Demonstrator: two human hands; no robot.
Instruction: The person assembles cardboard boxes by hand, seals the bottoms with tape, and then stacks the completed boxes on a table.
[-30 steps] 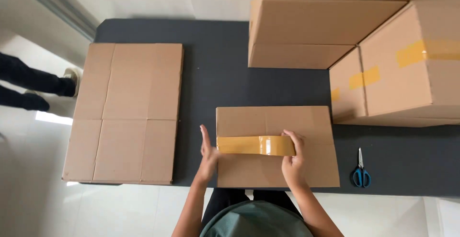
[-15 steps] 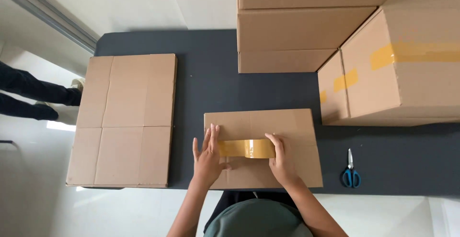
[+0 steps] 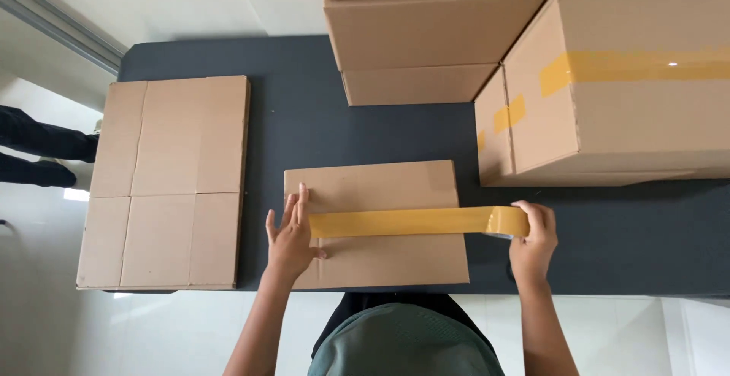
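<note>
A small closed cardboard box [image 3: 380, 258] lies on the dark table [image 3: 304, 129] in front of me. A strip of yellow-brown tape [image 3: 403, 222] runs across its top from left to right. My left hand [image 3: 290, 239] presses flat on the box's left end, over the start of the strip. My right hand [image 3: 532, 241] grips the tape roll [image 3: 508, 222] just past the box's right edge, with the strip stretched between the two hands.
A stack of flattened cartons [image 3: 163, 182] lies at the table's left end. Taped and untaped large boxes [image 3: 631, 95] are piled at the back right. A person's dark legs [image 3: 42, 152] show on the floor at far left.
My right hand has pulled the tape roll to the right, from the middle of the box to beyond its right edge, lengthening the strip. The left hand stays at the left end.
</note>
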